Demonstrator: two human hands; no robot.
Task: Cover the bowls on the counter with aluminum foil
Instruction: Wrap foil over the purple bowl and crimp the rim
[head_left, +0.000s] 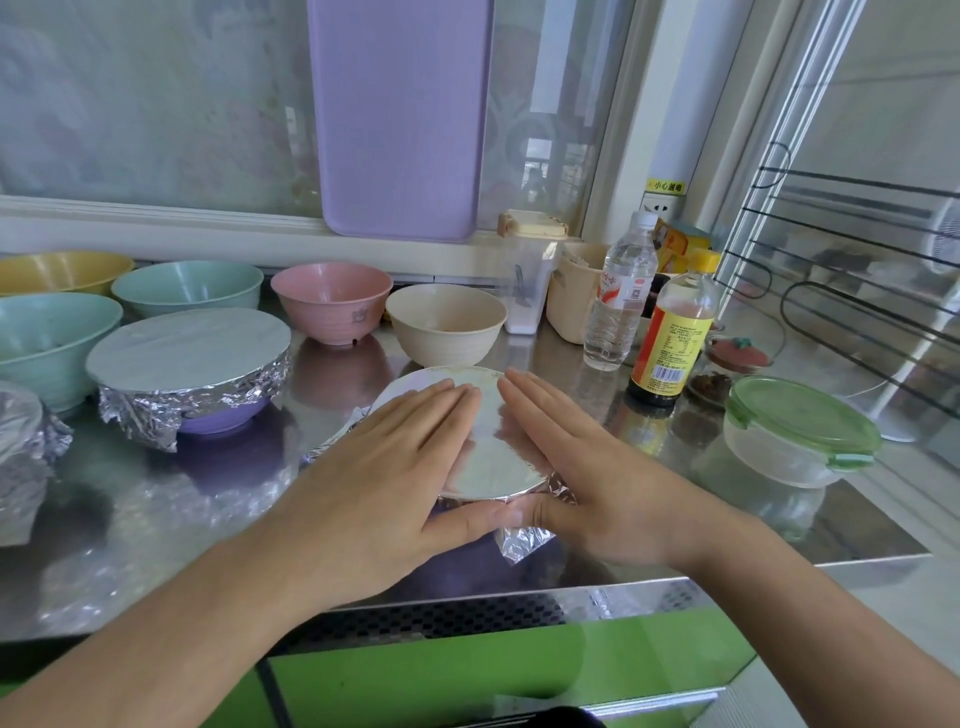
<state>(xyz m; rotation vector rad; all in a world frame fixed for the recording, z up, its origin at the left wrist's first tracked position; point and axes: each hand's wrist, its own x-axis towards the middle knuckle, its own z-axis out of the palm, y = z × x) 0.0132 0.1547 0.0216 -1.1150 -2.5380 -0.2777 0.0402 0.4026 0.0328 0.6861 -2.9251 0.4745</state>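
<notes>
A foil-covered bowl (488, 457) stands at the front middle of the steel counter (156, 509). My left hand (395, 467) and my right hand (576, 462) lie flat on its foil top with straight fingers, thumbs pressing the crimped foil at its near rim. To the left stands a purple bowl (218, 421) under a flat foil cover (187, 353). Another foil-wrapped bowl (21, 447) shows at the left edge. Uncovered bowls stand behind: pink (332, 301), beige (447, 325), two green (47, 343) (189, 288), yellow (62, 270).
A water bottle (621, 296), a sauce bottle (670, 338), a small jar (727, 374) and a green-lidded plastic container (800, 431) stand on the right. A purple tray (400, 114) leans against the window behind. A wire rack (852, 249) stands at far right.
</notes>
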